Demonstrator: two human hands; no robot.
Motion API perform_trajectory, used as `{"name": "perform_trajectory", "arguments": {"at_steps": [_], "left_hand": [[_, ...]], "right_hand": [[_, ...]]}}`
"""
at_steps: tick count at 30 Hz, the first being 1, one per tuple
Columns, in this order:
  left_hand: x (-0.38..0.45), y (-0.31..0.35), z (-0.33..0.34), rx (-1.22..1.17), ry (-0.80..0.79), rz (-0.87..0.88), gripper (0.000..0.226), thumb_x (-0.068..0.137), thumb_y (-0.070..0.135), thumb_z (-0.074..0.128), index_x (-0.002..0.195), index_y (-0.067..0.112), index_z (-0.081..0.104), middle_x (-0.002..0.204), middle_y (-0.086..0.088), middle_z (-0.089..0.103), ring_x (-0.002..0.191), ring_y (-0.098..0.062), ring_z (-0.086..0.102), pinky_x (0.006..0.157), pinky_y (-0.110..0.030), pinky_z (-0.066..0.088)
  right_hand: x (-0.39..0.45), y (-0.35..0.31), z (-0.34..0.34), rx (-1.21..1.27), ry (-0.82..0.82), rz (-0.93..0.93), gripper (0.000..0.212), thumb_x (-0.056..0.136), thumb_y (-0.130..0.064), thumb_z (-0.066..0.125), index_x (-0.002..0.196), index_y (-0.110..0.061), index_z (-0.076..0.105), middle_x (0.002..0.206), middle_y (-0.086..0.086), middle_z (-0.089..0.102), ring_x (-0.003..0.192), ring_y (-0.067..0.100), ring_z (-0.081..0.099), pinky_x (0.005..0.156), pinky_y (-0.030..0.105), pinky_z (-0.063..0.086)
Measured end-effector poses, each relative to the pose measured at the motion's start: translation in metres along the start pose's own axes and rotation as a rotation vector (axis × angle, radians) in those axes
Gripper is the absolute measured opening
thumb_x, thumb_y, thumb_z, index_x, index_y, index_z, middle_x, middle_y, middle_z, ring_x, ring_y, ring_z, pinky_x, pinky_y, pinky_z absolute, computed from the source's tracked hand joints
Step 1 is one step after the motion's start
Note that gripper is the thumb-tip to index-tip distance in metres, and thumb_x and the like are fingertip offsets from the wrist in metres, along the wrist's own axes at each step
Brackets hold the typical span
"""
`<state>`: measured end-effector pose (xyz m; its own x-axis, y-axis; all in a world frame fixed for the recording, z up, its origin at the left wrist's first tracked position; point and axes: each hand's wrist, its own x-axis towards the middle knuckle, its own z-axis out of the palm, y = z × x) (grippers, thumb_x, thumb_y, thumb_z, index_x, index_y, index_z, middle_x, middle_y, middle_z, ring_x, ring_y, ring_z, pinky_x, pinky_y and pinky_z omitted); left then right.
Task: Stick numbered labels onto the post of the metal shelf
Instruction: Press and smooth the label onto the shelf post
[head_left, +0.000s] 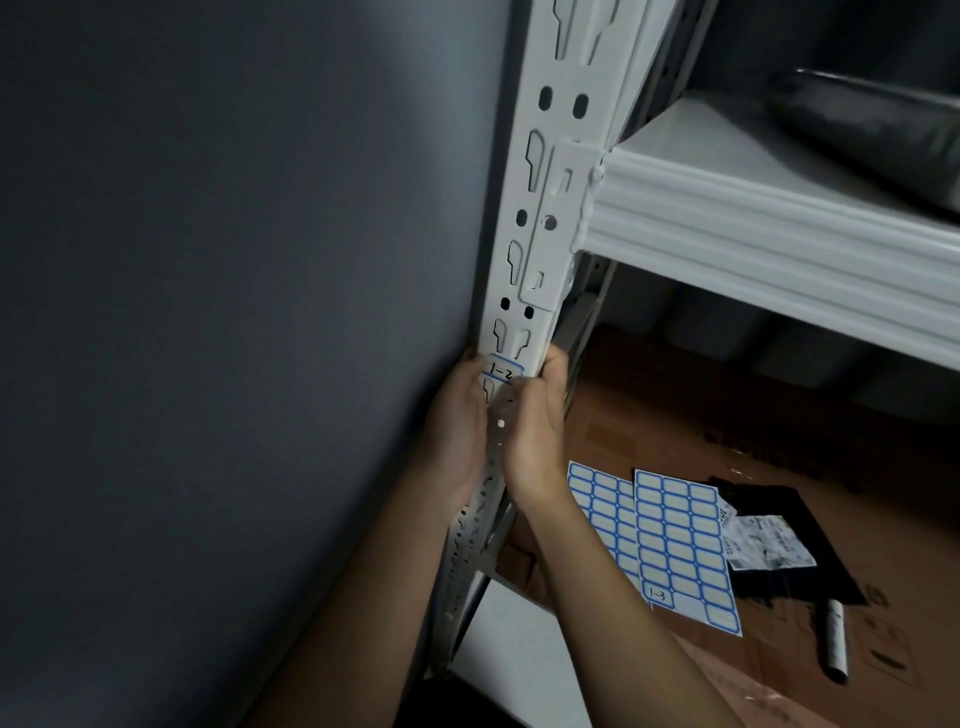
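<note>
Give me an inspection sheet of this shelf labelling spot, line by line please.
Surface: brown cardboard floor covering under the shelf.
Job's things: blue-bordered label marked 1-2 on the white slotted metal post; two blue-bordered label sheets on the cardboard, one label marked 1-3.
Clutter: black flat item, printed paper slip, grey cylinder.
Hands: left hand and right hand pressing the label's ends onto the post.
Cables: nothing seen.
Surroundings: dark grey wall, white shelf beam.
</note>
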<state>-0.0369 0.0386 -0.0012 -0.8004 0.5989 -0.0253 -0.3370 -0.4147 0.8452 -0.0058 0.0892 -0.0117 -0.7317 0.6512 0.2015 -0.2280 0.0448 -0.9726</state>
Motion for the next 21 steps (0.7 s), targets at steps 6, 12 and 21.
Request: {"name": "perform_trajectory", "arguments": {"at_steps": [6,12,21], "left_hand": [[-0.003,0.001,0.002,0.033,-0.015,0.031,0.037,0.098,0.021,0.026,0.115,0.019,0.06,0.117,-0.003,0.066,0.108,-0.011,0.061,0.088,-0.024,0.047],[-0.013,-0.01,-0.006,0.191,-0.012,0.195,0.057,0.084,0.022,0.035,0.14,0.011,0.039,0.135,-0.008,0.055,0.124,-0.016,0.052,0.101,-0.029,0.045],[-0.048,-0.025,-0.006,0.876,0.31,0.446,0.04,0.09,0.024,0.043,0.13,0.02,0.049,0.127,0.008,0.047,0.113,-0.008,0.054,0.095,-0.035,0.049]], "right_hand": [[-0.001,-0.001,-0.002,0.011,-0.007,-0.059,0.03,0.076,-0.017,0.035,0.096,-0.033,0.052,0.076,-0.018,0.059,0.07,0.006,0.049,0.065,0.027,0.041],[-0.007,0.003,-0.023,-0.016,-0.111,-0.212,0.039,0.095,0.003,0.046,0.121,-0.026,0.053,0.11,-0.008,0.068,0.107,0.01,0.062,0.093,0.024,0.048],[-0.001,-0.003,-0.044,-0.084,-0.187,-0.236,0.044,0.089,0.01,0.056,0.127,-0.011,0.048,0.111,0.002,0.067,0.101,0.012,0.066,0.088,0.021,0.051]]}}
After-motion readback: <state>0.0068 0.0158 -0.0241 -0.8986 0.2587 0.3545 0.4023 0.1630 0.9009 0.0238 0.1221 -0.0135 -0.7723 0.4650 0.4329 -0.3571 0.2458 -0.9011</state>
